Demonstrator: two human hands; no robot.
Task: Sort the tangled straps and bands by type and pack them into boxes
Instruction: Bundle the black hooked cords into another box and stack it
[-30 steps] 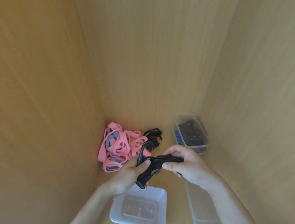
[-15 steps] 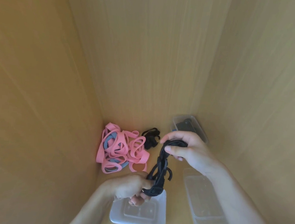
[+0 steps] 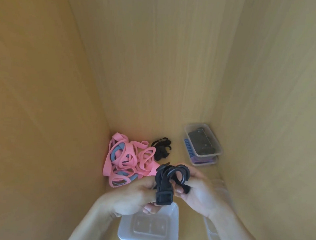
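A: Both hands meet low in the middle of the frame, and between them is a black strap (image 3: 169, 177), bunched into loops. They overlap and blur, so I can't count them.

B: The left hand (image 3: 132, 195) has its fingers curled round the lower end, where a flat rectangular buckle (image 3: 163, 198) sits. The strap partly hides those fingertips.

A: The right hand (image 3: 200, 193) grips the curved upper loops, fingers folded in around them.

B: Directly beneath, at bottom centre, is an open translucent plastic box (image 3: 175, 227) with rounded corners and moulded panels in its floor. The left wrist covers its upper-left corner.

A: At lower right there's a stack of clear containers (image 3: 215, 238), mostly behind the right forearm. I can't tell whether they're lids or boxes.

B: Up and left of the hands lies a tangled pile of flat pink bands (image 3: 124, 155), smooth and rubbery-looking, with a few blue-grey bands (image 3: 115, 152) threaded through.

A: Just right of that pile is a small clump of thin black straps (image 3: 161, 148). Whether it touches the pink bands isn't clear.

B: Right of centre stands a lidded clear box (image 3: 215, 145) with something dark and flat inside. Something blue and purple (image 3: 188, 148) shows beneath it, only at the edges.

A: Everything rests on a pale wood-grain floor (image 3: 176, 138), and matching panels (image 3: 158, 63) rise on three sides.
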